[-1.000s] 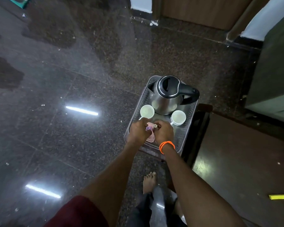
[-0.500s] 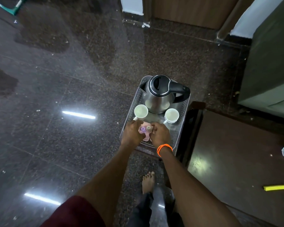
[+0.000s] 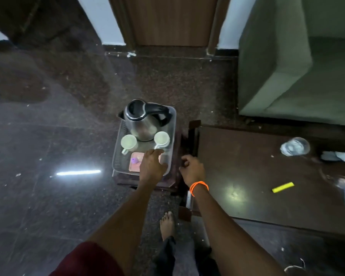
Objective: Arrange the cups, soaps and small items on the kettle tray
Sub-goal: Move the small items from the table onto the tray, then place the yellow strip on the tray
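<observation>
No legible text, label or number anywhere.

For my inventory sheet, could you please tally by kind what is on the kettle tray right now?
Kettle: 1
White cups: 2
Pink soap packet: 1 visible, partly under the left hand
Small purple item: 1
Total: 5 things on the tray

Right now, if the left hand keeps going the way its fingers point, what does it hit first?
Probably the right-hand white ceramic cup: the left hand hovers over the clear plastic tray, fingertips pointing at the cup's handle. Height above the handle is unclear in the blur, so it might pass over toward the steel kettle.
</observation>
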